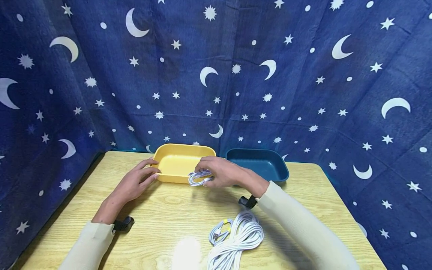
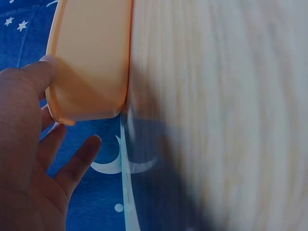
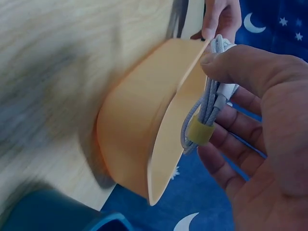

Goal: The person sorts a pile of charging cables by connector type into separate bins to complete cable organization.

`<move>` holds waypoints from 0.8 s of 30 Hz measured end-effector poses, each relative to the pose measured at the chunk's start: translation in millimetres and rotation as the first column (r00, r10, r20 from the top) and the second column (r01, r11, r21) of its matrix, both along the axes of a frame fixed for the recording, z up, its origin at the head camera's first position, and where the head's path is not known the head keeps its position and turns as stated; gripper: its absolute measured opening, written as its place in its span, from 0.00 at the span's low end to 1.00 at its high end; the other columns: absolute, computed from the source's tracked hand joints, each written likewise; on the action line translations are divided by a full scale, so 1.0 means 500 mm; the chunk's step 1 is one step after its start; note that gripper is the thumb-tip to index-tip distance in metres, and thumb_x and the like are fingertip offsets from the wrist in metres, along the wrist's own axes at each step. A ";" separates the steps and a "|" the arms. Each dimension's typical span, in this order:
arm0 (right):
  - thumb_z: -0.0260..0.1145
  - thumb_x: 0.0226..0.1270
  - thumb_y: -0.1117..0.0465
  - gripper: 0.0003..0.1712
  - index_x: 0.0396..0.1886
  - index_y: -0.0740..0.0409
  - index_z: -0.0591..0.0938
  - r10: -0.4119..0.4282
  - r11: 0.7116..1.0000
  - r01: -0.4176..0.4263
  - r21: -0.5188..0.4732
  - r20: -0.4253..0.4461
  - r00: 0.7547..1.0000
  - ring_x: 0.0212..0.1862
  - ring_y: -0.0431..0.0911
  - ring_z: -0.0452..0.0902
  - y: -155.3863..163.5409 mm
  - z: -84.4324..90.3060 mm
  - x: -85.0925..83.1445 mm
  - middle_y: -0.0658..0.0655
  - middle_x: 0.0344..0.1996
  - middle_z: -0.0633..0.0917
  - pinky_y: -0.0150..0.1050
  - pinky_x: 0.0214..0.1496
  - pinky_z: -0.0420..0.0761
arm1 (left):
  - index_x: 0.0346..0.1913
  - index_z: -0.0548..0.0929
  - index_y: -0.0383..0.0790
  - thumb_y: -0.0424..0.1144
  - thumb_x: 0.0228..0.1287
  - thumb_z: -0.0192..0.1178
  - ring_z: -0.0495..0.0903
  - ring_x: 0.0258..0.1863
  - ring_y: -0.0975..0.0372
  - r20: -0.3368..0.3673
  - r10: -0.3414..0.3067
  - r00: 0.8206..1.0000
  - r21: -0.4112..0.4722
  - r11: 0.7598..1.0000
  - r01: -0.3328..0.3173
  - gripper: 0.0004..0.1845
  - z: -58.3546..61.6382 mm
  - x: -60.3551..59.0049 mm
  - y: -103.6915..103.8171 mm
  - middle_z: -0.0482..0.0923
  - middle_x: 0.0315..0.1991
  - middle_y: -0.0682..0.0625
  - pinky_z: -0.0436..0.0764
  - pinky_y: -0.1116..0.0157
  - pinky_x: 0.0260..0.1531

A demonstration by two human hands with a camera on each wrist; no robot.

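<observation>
Long white cable lies looped in a bundle on the wooden table, below the right hand's fingers and well apart from them. Just beside it, on the left-hand side, lies a small coiled cable with a USB plug and a yellow tie.

Right hand: the thumb and the fingers facing it pinch a grey-white cable; the lower fingers are spread. A yellow band wraps this cable beneath the thumb. The cable is off the table, at the front rim of the yellow tray; whether it touches the rim cannot be told.

Left hand: the thumb is on the front side of the yellow tray's left corner and the index finger is behind the rim, holding the corner between them. The remaining fingers are spread beside the end wall.

Blue tray: behind the right hand, to the right of its fingers. A blue curtain with moons and stars hangs beyond both hands' fingertips.
</observation>
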State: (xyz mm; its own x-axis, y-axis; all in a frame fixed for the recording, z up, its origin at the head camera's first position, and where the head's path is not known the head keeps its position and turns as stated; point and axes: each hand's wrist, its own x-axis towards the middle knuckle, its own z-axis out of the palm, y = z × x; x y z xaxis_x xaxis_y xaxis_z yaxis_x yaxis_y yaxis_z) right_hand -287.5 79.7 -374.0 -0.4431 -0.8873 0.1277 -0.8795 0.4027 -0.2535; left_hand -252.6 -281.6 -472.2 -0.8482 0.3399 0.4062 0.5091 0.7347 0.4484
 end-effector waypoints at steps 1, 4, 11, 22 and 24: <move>0.76 0.63 0.59 0.23 0.58 0.53 0.84 -0.005 1.000 0.005 -0.006 -0.001 1.000 0.51 0.43 0.79 0.001 0.000 -0.005 0.49 0.52 0.84 0.38 0.58 0.80 | 0.52 0.90 0.45 0.41 0.79 0.63 0.71 0.73 0.44 -0.002 -0.001 1.000 -0.001 1.000 0.001 0.08 0.001 -0.001 0.001 0.74 0.69 0.45 0.72 0.39 0.68; 0.76 0.63 0.60 0.23 0.57 0.55 0.85 -0.022 1.000 0.022 -0.015 0.001 1.000 0.50 0.45 0.80 0.003 -0.002 -0.019 0.51 0.51 0.85 0.40 0.57 0.80 | 0.53 0.89 0.45 0.41 0.79 0.63 0.70 0.74 0.44 0.001 -0.003 1.000 -0.004 1.000 0.003 0.08 0.003 -0.002 0.002 0.74 0.69 0.45 0.72 0.39 0.69; 0.75 0.63 0.60 0.22 0.57 0.57 0.84 -0.054 0.998 0.054 -0.015 0.007 0.999 0.51 0.47 0.81 -0.005 -0.003 -0.047 0.53 0.50 0.85 0.43 0.59 0.80 | 0.52 0.90 0.45 0.41 0.80 0.63 0.70 0.73 0.44 0.006 -0.001 1.000 0.000 1.000 0.001 0.08 0.002 -0.001 0.002 0.74 0.69 0.45 0.72 0.39 0.68; 0.77 0.62 0.58 0.22 0.55 0.58 0.85 -0.137 0.990 0.135 0.041 0.038 0.990 0.49 0.48 0.80 -0.029 -0.019 -0.080 0.55 0.46 0.85 0.43 0.56 0.80 | 0.52 0.90 0.44 0.40 0.79 0.64 0.70 0.74 0.44 -0.012 -0.003 1.000 -0.001 1.000 0.003 0.08 0.002 0.001 0.002 0.74 0.69 0.45 0.72 0.39 0.68; 0.78 0.62 0.58 0.23 0.55 0.58 0.85 -0.151 0.987 0.149 0.053 0.048 0.987 0.49 0.49 0.80 -0.034 -0.023 -0.087 0.56 0.47 0.85 0.43 0.56 0.80 | 0.52 0.90 0.44 0.40 0.79 0.64 0.70 0.73 0.44 -0.015 -0.002 1.000 -0.003 1.000 0.002 0.08 0.002 0.001 0.002 0.74 0.69 0.45 0.72 0.39 0.68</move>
